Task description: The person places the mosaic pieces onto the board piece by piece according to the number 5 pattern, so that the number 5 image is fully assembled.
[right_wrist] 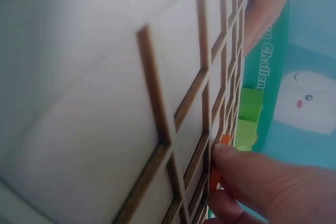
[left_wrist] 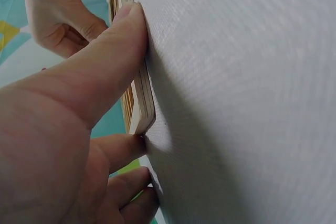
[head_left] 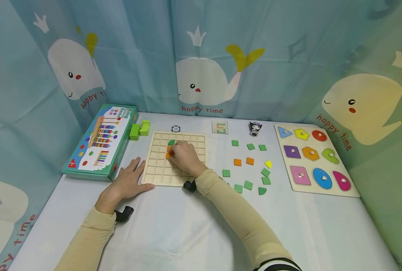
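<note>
A wooden grid board (head_left: 157,165) lies on the table, with a green quarter-round tile (head_left: 171,142) in one of its upper cells. Over the board's middle, my right hand (head_left: 186,157) pinches an orange square tile (right_wrist: 214,178) between thumb and fingertip. Another orange tile (head_left: 169,149) shows beside these fingers, partly covered by them. My left hand (head_left: 129,180) rests at the board's lower left corner. Its thumb (left_wrist: 123,38) lies against the near edge of the board, and the other fingers stretch out along the left side.
Loose green tiles (head_left: 248,185), orange tiles (head_left: 250,161) and a yellow tile (head_left: 268,164) lie right of the board. Farther right is a shape puzzle (head_left: 288,177). A game box (head_left: 100,141) and green blocks (head_left: 134,131) stand left. Behind are a pattern card (head_left: 219,127), chip (head_left: 175,128) and figurine (head_left: 255,128).
</note>
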Tool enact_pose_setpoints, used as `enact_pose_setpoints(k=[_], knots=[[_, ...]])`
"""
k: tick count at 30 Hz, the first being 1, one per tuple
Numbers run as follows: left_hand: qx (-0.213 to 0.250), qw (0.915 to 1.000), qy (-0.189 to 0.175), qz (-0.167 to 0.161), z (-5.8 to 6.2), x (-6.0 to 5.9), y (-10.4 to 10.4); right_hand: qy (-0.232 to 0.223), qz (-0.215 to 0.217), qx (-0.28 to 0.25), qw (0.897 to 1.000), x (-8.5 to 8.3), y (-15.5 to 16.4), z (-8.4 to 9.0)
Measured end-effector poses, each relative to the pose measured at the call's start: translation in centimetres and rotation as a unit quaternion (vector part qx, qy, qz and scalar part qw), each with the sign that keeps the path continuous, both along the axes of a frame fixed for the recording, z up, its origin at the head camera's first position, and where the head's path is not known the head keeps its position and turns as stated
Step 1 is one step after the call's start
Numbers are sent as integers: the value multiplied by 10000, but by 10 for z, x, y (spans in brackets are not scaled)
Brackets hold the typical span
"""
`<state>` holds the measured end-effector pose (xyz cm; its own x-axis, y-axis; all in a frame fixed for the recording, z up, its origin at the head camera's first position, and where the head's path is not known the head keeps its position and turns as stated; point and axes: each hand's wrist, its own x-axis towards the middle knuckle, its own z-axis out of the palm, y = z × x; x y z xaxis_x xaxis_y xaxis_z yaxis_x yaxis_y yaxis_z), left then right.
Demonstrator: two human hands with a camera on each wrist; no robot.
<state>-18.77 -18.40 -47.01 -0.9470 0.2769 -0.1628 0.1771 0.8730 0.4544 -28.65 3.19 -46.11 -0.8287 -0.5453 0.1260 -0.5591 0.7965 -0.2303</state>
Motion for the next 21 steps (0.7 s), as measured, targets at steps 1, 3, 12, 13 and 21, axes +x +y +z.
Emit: enact_pose_setpoints(k=[1, 3, 12, 13, 21], knots=[[2, 10000, 10, 4, 0, 0, 0, -4, -25, -4, 10000, 0, 0, 0], [12, 10000, 26, 7, 0, -1, -1, -27, -69, -15, 10000, -1, -1, 0], [61, 10000, -53, 23, 0, -2, -2, -243, 40, -160, 9996, -2, 1, 0], [72, 10000, -61, 26, 0, -2, -2, -230, 112, -187, 9995, -2, 3, 0], [151, 9999, 11, 61, -1, 0, -1, -123, 678, -483, 9965, 5, 34, 3]])
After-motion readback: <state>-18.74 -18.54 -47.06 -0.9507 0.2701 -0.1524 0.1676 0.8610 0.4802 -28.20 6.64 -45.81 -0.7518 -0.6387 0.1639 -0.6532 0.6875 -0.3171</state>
